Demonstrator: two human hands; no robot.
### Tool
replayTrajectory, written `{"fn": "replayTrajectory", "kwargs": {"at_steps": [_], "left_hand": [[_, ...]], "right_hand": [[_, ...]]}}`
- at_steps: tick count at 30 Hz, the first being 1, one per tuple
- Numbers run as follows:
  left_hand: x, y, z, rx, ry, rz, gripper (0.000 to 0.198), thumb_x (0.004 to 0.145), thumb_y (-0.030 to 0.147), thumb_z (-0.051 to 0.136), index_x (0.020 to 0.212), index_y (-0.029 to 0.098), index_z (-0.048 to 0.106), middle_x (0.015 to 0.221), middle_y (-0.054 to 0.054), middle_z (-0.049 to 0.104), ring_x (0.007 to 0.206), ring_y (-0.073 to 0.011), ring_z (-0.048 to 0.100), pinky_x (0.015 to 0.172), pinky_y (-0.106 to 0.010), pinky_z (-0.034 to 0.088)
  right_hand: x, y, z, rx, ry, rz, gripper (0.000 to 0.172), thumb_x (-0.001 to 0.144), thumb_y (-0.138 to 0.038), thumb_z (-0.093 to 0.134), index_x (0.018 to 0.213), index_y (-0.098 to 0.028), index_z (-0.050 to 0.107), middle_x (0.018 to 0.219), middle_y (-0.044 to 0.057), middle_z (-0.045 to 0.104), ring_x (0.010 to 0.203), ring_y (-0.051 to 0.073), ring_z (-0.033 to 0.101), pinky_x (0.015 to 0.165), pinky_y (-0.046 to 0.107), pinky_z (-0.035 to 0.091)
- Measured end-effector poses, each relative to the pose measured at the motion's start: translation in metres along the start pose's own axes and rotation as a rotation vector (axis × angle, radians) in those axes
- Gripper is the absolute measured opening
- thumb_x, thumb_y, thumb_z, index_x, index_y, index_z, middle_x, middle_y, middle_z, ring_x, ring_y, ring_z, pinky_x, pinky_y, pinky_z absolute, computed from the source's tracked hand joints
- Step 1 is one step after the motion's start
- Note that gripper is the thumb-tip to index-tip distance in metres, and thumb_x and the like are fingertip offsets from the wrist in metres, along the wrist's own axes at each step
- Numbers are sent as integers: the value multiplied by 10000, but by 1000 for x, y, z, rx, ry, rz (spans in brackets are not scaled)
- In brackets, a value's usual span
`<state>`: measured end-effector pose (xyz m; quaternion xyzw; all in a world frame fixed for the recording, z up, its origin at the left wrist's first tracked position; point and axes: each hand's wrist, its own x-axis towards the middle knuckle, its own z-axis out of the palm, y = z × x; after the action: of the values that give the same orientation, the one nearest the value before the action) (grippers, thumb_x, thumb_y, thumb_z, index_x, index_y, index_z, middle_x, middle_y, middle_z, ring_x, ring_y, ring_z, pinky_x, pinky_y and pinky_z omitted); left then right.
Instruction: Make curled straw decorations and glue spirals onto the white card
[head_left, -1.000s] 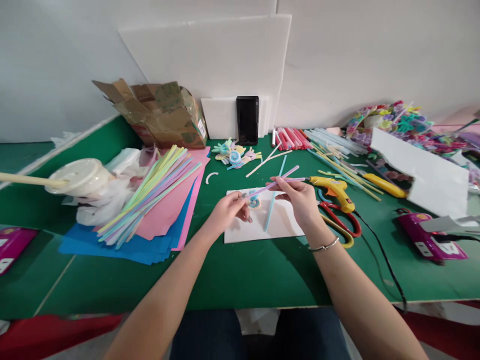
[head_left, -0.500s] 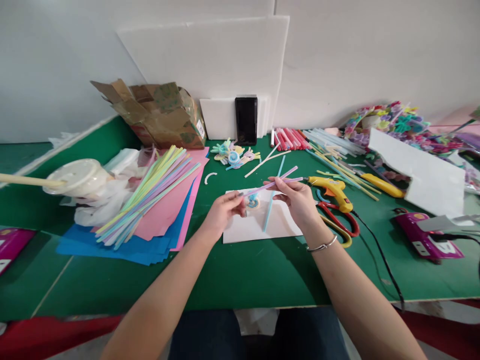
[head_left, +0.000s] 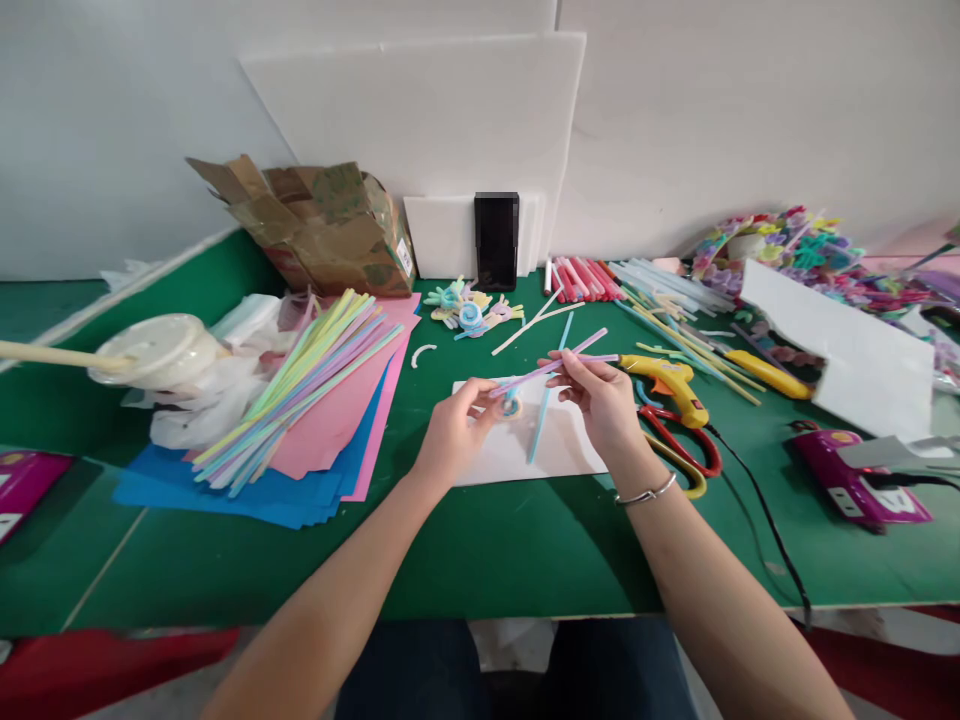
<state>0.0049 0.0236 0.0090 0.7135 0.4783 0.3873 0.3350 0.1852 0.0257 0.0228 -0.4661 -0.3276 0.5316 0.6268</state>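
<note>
Over a white sheet (head_left: 570, 445), my two hands hold a thin purple pipe cleaner (head_left: 536, 375) between them. My left hand (head_left: 459, 428) pinches its left end. My right hand (head_left: 600, 395) grips it further right, and two purple ends stick out past these fingers. Whether this is one folded stem or two, I cannot tell. A small blue and cream coil (head_left: 512, 405) sits by my left fingertips, partly hidden by them. Between the hands a light blue pipe cleaner (head_left: 539, 425) lies across the sheet. A yellow glue gun (head_left: 667, 382) lies just right of my right hand.
Red- and yellow-handled scissors (head_left: 694, 465) lie below the glue gun. Pastel pipe cleaners (head_left: 300, 390) rest on coloured sheets at left. Finished shapes (head_left: 470, 312) and a black phone (head_left: 496, 245) stand behind. At right are a yellow cutter (head_left: 769, 372) and a purple power strip (head_left: 851, 475).
My left hand has shifted slightly right and its fingers have moved along the purple pipe cleaner. My right hand stays nearly in place. The whole view has shifted a little.
</note>
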Motion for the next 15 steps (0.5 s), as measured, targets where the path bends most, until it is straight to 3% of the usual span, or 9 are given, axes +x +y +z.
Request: {"fn": "replayTrajectory", "kwargs": {"at_steps": [3, 7, 11, 15], "left_hand": [[-2, -6, -2, 310, 118, 248, 156, 879, 323, 530, 970, 215, 597, 906, -34, 717, 789, -160, 674, 661, -251, 510], [0, -5, -12, 448, 178, 488, 149, 903, 265, 496, 893, 210, 634, 850, -41, 728, 779, -156, 685, 709, -252, 512], [2, -1, -17, 448, 191, 526, 155, 899, 235, 497, 858, 208, 644, 826, -49, 728, 762, -158, 681, 696, -252, 503], [3, -2, -19, 396, 174, 408, 176, 896, 274, 491, 834, 215, 645, 786, -57, 712, 735, -176, 661, 685, -282, 484]], "right_hand": [[0, 1, 0, 7, 20, 24, 223, 629, -381, 761, 714, -176, 743, 756, 59, 739, 545, 81, 615, 440, 150, 446], [1, 1, 0, 13, 22, 86, 220, 616, -365, 773, 692, -162, 739, 731, 59, 734, 538, 74, 616, 445, 138, 455], [1, 1, -1, 3, 10, 139, 228, 615, -363, 778, 706, -157, 740, 679, 51, 719, 559, 91, 635, 477, 152, 484], [1, 2, -2, 4, -28, 176, 240, 622, -371, 773, 736, -163, 740, 629, 32, 701, 569, 106, 651, 494, 168, 499]]}}
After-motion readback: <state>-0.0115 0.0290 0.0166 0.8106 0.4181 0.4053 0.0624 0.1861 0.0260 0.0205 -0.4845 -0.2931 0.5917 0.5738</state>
